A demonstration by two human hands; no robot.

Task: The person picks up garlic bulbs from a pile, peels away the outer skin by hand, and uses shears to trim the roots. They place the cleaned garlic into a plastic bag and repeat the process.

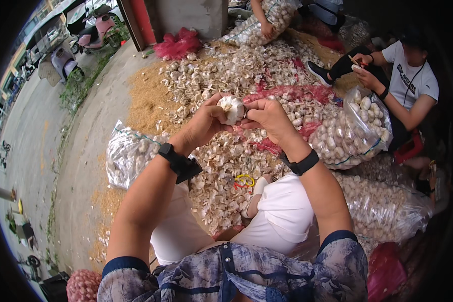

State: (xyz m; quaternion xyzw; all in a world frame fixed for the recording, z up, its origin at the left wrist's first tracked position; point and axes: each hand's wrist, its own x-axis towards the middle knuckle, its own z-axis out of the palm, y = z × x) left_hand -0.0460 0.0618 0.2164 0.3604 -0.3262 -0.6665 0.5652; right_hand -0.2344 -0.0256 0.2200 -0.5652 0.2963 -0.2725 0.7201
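Note:
My left hand [206, 123] is closed around a white garlic bulb [231, 110], held up over the heap. The fingers of my right hand [271, 121] are pinched together against the bulb's right side. A small dark spot shows at those fingertips, too small to make out. Below my hands, loose garlic skins [216, 181] cover the ground between my legs. On them lies a yellow and red looped thing [244, 179], its kind unclear. Beyond my hands spreads a heap of garlic bulbs and husks [226, 70].
Clear plastic bags of garlic stand at left [131, 156] and right [347, 136], with another bag [387, 206] nearer right. Red netting [178, 44] lies by the wall. A person [407, 80] sits at right; another's hand [268, 30] touches a far bag. Scooters [98, 31] stand outside.

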